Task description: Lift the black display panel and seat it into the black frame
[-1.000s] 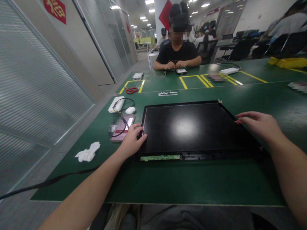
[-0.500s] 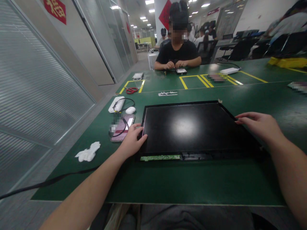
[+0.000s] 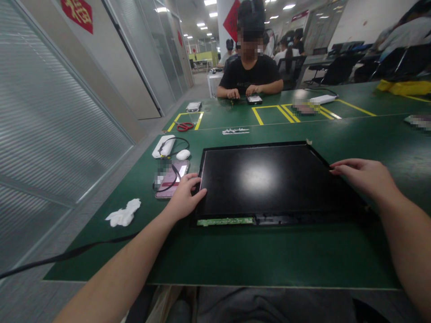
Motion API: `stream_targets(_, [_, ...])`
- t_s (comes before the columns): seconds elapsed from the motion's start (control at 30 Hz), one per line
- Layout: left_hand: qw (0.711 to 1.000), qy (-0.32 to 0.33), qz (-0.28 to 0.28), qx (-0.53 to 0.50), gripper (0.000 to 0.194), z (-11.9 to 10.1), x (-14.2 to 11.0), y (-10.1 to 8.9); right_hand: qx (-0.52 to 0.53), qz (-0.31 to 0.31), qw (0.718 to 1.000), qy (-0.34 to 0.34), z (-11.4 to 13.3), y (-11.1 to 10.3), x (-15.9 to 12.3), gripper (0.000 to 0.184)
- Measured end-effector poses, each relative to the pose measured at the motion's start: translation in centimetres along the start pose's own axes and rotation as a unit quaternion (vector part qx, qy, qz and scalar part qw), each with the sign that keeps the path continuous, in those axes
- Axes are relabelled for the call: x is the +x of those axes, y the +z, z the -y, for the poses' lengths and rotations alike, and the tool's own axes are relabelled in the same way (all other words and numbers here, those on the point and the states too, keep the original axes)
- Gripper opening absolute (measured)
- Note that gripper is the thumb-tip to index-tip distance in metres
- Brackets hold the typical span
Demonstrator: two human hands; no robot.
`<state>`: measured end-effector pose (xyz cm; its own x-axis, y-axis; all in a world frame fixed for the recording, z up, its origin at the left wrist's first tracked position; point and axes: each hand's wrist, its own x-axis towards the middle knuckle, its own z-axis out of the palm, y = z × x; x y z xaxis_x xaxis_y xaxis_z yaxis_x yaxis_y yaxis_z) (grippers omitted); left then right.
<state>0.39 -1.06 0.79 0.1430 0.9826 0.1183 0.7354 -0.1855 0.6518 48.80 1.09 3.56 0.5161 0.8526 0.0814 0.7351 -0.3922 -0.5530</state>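
A black display panel [image 3: 269,184] lies flat on the green table, with a bright reflection on its glass. Along its near edge runs a strip of green circuit board [image 3: 225,221]. My left hand [image 3: 187,195] grips the panel's left edge, thumb on top and fingers at the side. At the right edge, my right hand [image 3: 365,175] pinches the rim between thumb and fingers. A small pale tab [image 3: 309,141] sticks up at the far right corner.
Left of the panel lie a phone [image 3: 173,179], a black cable, a white power bank [image 3: 163,146] and a white rounded object [image 3: 183,154]. Crumpled tissue [image 3: 124,213] is nearer. Red-handled scissors [image 3: 185,127] lie farther back. Across the table sits a person [image 3: 249,74] handling a small device [image 3: 254,99].
My hands and the panel stay almost still. Across the table, the person's hand on the left has shifted slightly to the left, apart from the other.
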Motion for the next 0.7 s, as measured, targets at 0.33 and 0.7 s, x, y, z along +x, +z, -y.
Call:
stream_targets(0.33, [1.0, -0.007, 0.0, -0.006, 0.043, -0.08, 0.04, -0.03, -0.017, 0.003, 1.0, -0.001, 0.18, -0.05, -0.01, 0.027])
stream_targets(0.7, [1.0, -0.013, -0.01, -0.025, 0.042, 0.12, 0.08, 0.04, -0.017, 0.006, 1.0, -0.002, 0.4, -0.08, -0.07, 0.025])
